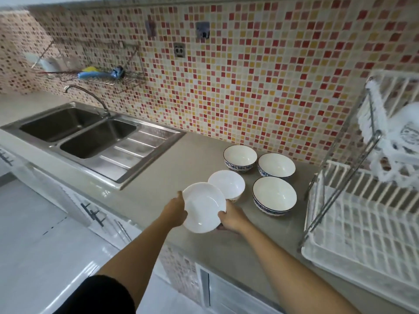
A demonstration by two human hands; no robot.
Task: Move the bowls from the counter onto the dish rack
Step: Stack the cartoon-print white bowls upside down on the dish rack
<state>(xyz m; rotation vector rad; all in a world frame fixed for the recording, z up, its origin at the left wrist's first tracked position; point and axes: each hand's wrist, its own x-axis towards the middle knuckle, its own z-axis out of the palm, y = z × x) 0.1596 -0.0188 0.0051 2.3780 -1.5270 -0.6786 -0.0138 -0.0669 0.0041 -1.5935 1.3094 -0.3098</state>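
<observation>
Head view: both hands hold one plain white bowl (203, 207), tilted toward the camera and lifted off the counter (181, 155) near its front edge. Left hand (175, 209) is closed on the bowl's left rim, thumb over the lip; right hand (231, 217) is closed on the lower right rim, fingers underneath. Four bowls remain on the counter: a second white bowl (226, 184) just behind the held one, apparently touching or overlapped by it, and three blue-rimmed bowls (240, 157) (276, 167) (274, 195) further right. Dish rack (362, 225) stands at far right, lower tier bare, with blurred white ware on the upper tier (399, 137). Risks, as judged: the held rim could clip the white bowl behind it on the lift; a straight swing right passes over the nearest blue-rimmed bowl, so a low carry could strike it; the rack's slanted metal frame (340, 182) borders the lower tier and could catch the rim on entry. Smooth glaze and the tilt make a slip possible. The sink (90, 137) at left is well clear.
</observation>
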